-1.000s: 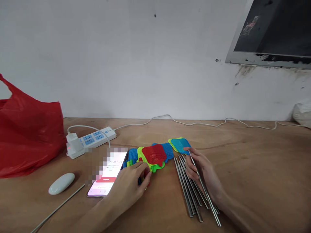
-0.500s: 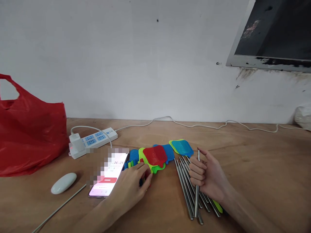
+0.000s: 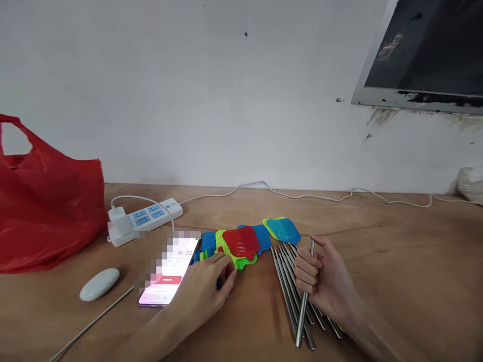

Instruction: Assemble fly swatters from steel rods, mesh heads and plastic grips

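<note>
My right hand (image 3: 319, 271) is closed around a slim metal rod (image 3: 302, 322), its thumb near the rod's upper end and the lower end tilting toward me. Beneath it, several similar metal rods (image 3: 286, 284) lie in a loose bundle on the table. Mesh fly swatter heads in red (image 3: 241, 242), blue, yellow-green and green overlap in the middle, and a blue swatter head (image 3: 284, 230) lies on a yellow-green one beyond the rods. My left hand (image 3: 211, 279) rests with curled fingers over small coloured plastic pieces (image 3: 204, 255); what its fingertips grip is hidden.
A lit phone (image 3: 169, 276) lies beside my left wrist. Farther left are a white power strip (image 3: 151, 218), a white oval object (image 3: 99, 284) and a red plastic bag (image 3: 49, 211). A white cable (image 3: 302, 195) runs along the wall; a dark framed panel (image 3: 426, 55) hangs at upper right.
The rod in my right hand has tilted, its lower end swinging slightly left and toward me. My right hand has shifted a little. My left hand looks unmoved.
</note>
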A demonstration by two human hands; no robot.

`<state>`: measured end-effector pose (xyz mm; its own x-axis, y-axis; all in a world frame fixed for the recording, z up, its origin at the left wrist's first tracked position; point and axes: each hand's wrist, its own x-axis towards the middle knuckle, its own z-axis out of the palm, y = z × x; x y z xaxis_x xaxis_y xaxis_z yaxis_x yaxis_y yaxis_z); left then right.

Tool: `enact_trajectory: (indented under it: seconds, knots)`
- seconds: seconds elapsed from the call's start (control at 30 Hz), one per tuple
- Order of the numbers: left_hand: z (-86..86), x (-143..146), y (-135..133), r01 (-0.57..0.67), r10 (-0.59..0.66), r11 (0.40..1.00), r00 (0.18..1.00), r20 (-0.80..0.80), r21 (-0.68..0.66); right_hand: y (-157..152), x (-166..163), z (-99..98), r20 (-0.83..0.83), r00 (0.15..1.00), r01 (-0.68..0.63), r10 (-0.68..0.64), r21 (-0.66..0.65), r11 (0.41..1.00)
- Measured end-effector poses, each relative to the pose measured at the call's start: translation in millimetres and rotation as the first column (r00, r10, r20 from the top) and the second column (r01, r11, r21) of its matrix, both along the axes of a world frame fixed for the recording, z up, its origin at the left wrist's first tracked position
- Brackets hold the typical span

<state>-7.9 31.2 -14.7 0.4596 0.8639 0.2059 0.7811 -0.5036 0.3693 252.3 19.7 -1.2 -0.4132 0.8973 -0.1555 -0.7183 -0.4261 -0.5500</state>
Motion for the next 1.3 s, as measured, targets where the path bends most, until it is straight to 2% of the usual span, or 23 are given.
enact_trajectory:
  seconds: [0.13, 0.27, 0.4, 0.5, 0.6, 0.67, 0.8, 0.97, 1.03, 1.17, 1.23, 1.3]
  knots:
    - [2.3, 0.1, 0.6, 0.005, -0.005, 1.0, 1.0, 0.008, -0.01, 2.3, -0.1, 3.1, 0.055, 0.991, 0.122, -0.123, 0.018, 0.992]
    - [3.2, 0.1, 0.1, -0.003, 0.004, 1.0, 1.0, 0.015, -0.017, 4.0, -4.3, 9.1, 0.161, 0.956, 0.228, -0.244, 0.111, 0.967]
    - [0.9, 0.0, 0.0, 0.02, -0.02, 1.0, 1.0, 0.017, -0.008, 6.7, -9.0, 8.6, 0.412, 0.831, 0.302, -0.373, 0.228, 0.925]
    - [0.1, -0.1, -0.1, 0.02, -0.02, 1.0, 1.0, 0.015, -0.002, 13.4, -5.8, 0.6, 0.637, 0.676, 0.192, -0.371, 0.333, 0.923]
    - [1.1, 0.5, -0.3, 0.024, -0.024, 1.0, 1.0, 0.019, 0.008, 21.6, 1.3, -11.5, 0.708, 0.508, 0.142, -0.491, 0.493, 0.859]
    - [2.1, 1.2, -0.6, 0.034, -0.034, 0.999, 0.999, 0.02, 0.014, 25.3, 5.0, -19.1, 0.732, 0.444, 0.132, -0.517, 0.518, 0.845]
    - [3.0, 1.9, -2.5, 0.049, -0.049, 0.999, 0.999, 0.009, -0.001, 25.9, 6.0, -27.8, 0.781, 0.358, 0.129, -0.512, 0.502, 0.855]
    - [1.8, 1.7, -4.5, 0.056, -0.056, 0.998, 0.998, 0.007, -0.012, 23.7, 2.5, -31.3, 0.755, 0.235, 0.066, -0.612, 0.616, 0.785]
    - [1.4, 1.8, -4.3, 0.059, -0.059, 0.998, 0.998, 0.004, -0.01, 24.8, 3.1, -34.3, 0.733, 0.158, 0.013, -0.662, 0.668, 0.744]
    - [1.2, 2.1, -3.8, 0.066, -0.066, 0.998, 0.998, 0.004, -0.001, 28.0, 7.9, -44.5, 0.656, -0.107, -0.187, -0.747, 0.725, 0.663]
    - [1.4, 2.2, -3.9, 0.065, -0.065, 0.998, 0.998, 0.002, -0.002, 27.9, 10.4, -48.1, 0.6, -0.24, -0.317, -0.763, 0.694, 0.646]
    - [1.8, 2.4, -4.3, 0.059, -0.059, 0.998, 0.998, -0.001, -0.011, 26.0, 12.1, -48.1, 0.553, -0.325, -0.42, -0.767, 0.642, 0.641]
